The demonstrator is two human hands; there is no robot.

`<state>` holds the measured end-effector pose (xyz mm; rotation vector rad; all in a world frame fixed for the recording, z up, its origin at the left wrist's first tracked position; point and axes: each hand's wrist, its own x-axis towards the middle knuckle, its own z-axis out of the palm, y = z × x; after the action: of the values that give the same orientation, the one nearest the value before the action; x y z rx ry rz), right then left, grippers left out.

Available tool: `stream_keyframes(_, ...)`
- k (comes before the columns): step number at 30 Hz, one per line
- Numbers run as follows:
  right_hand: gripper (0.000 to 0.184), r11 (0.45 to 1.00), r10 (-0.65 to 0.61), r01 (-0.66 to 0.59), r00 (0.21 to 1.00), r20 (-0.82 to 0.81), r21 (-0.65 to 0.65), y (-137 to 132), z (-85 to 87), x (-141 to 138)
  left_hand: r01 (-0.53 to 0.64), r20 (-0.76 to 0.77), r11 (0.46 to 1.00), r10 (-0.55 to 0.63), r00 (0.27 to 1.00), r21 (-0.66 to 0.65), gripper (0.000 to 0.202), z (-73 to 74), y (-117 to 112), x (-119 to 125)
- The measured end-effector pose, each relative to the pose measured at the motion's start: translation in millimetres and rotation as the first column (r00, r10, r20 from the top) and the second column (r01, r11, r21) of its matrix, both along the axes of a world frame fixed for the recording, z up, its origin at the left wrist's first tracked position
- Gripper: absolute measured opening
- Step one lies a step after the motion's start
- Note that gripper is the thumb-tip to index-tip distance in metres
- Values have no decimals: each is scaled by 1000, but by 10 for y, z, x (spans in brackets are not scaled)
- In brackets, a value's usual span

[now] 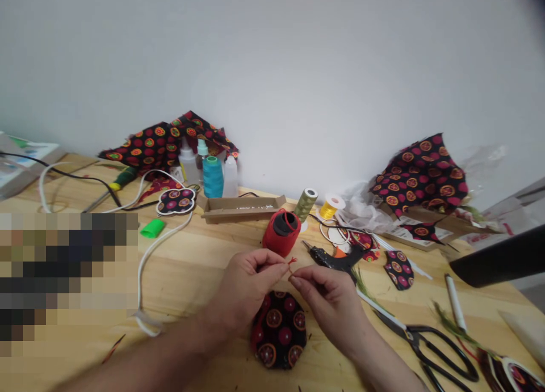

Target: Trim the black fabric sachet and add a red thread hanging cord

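Observation:
My left hand (pixel 247 284) and my right hand (pixel 327 307) meet above the wooden table, their fingertips pinching a short, frayed red thread (pixel 292 261). Just behind the fingers stands a red thread spool (pixel 279 233) with a dark centre. Below my hands lies a round padded piece of black fabric (pixel 279 331) printed with red and orange circles. To the right of my right hand are a black hot glue gun (pixel 334 257) and black-handled scissors (pixel 430 346).
Spools, bottles, a cardboard tray (pixel 240 209) and matching fabric scraps (pixel 419 176) crowd the table's back edge against the wall. A white cord (pixel 145 273) curves along the left. A pixelated patch covers the left foreground, and a dark object (pixel 502 256) juts in at right.

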<state>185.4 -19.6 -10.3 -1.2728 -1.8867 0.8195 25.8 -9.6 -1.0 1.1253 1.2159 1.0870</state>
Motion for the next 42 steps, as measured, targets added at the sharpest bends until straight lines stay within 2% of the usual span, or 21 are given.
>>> stream_keyframes(5,20,990,66,-82,988,138,119,-42,21,-5,-9,-56,1000,8,998,-15,16,-33,-25,-4)
stream_keyframes(12,21,960,140,-200,948,287,195,-64,55,18,8,-123,999,-3,992,44,14,-40,-16,6)
stream_keyframes(14,18,925,96,-213,932,350,314,-53,41,34,19,-134,998,-12,991,53,14,-23,2,7)
stream_keyframes(17,16,813,-21,-243,895,445,529,-27,39,72,47,-161,997,-35,986,69,13,-7,10,9)
stream_keyframes(18,16,779,-46,-259,885,463,572,-17,45,88,69,-172,995,-56,983,70,13,-8,4,10)
stream_keyframes(20,16,747,-53,-282,878,476,602,2,64,119,145,-197,987,-129,972,69,14,-20,-19,9)
stream_keyframes(22,15,755,-19,-283,892,452,591,20,85,143,239,-215,968,-217,952,79,16,-36,-42,4)
stream_keyframes(25,14,825,67,-232,945,319,515,48,107,149,317,-195,944,-295,935,90,15,-46,-56,-7)
stream_keyframes(28,14,922,105,-138,988,110,361,78,110,133,321,-125,945,-312,942,63,12,-32,-52,-15)
stream_keyframes(31,13,975,79,-70,996,-36,210,93,103,116,273,-49,962,-271,961,34,9,-14,-49,-15)
stream_keyframes(35,11,994,18,-10,997,-70,113,66,106,93,183,45,983,-183,982,8,9,-8,-41,-13)
stream_keyframes(39,13,995,-7,12,999,-52,97,22,119,69,96,66,995,-98,993,29,9,-6,-26,-10)
stream_keyframes(42,14,995,-12,15,999,-33,95,6,114,63,78,47,996,-80,996,49,9,-6,-20,-6)
